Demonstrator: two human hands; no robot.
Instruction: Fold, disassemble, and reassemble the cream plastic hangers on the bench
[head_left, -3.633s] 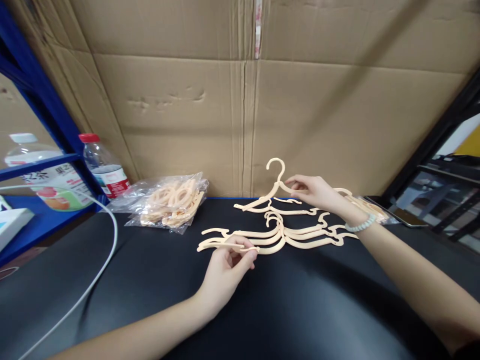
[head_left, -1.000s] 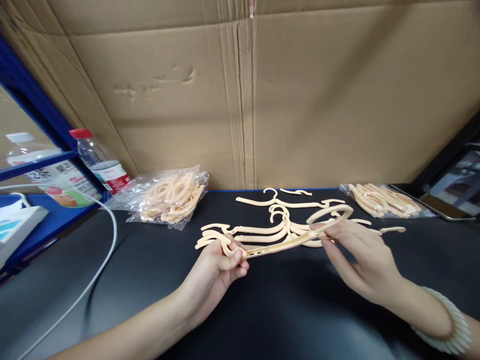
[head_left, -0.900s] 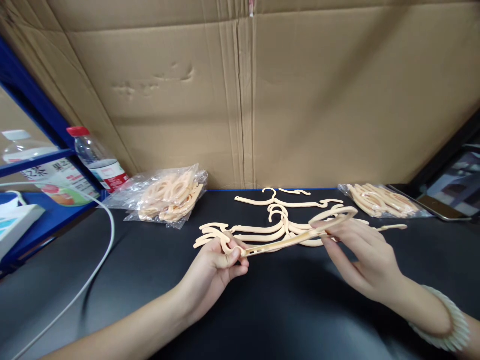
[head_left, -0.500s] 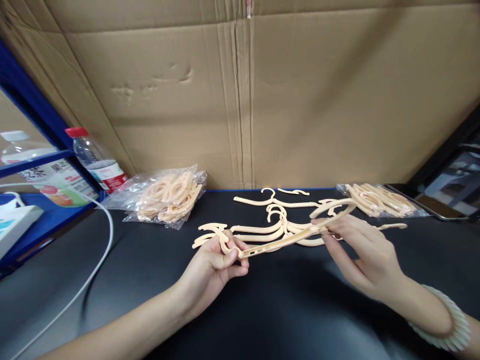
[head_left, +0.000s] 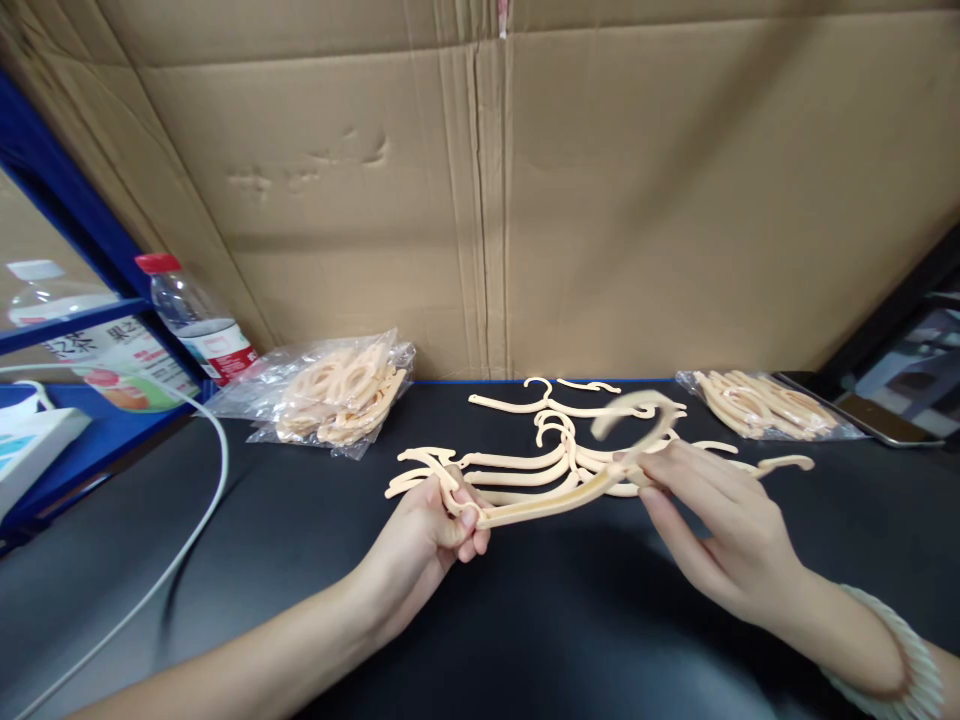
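Note:
A cream plastic folding hanger [head_left: 551, 508] is held above the black table between both hands. My left hand [head_left: 431, 530] pinches its left end, where a short curved piece sticks up past the thumb. My right hand [head_left: 720, 520] grips the other end near the hook, its fingers closed; the hook rises, blurred, beside the fingertips. Behind the held hanger lie several hangers [head_left: 517, 478] of the same kind, overlapping one another. Farther back one opened hanger [head_left: 506, 404] lies flat, with a small loose hanger piece [head_left: 589, 385] behind it.
On the left, a clear bag of hanger parts [head_left: 341, 395] lies near a red-capped bottle [head_left: 195, 320] and a blue shelf [head_left: 146, 310]. A white cable [head_left: 214, 520] curves over the table. Another bag [head_left: 765, 405] and a dark tablet-like device [head_left: 870, 410] sit at the right. Cardboard [head_left: 637, 200] stands behind.
The held hanger has turned about its length, so its slotted side no longer faces me. Its hook has swung left and blurs with motion. Both hands keep hold of it.

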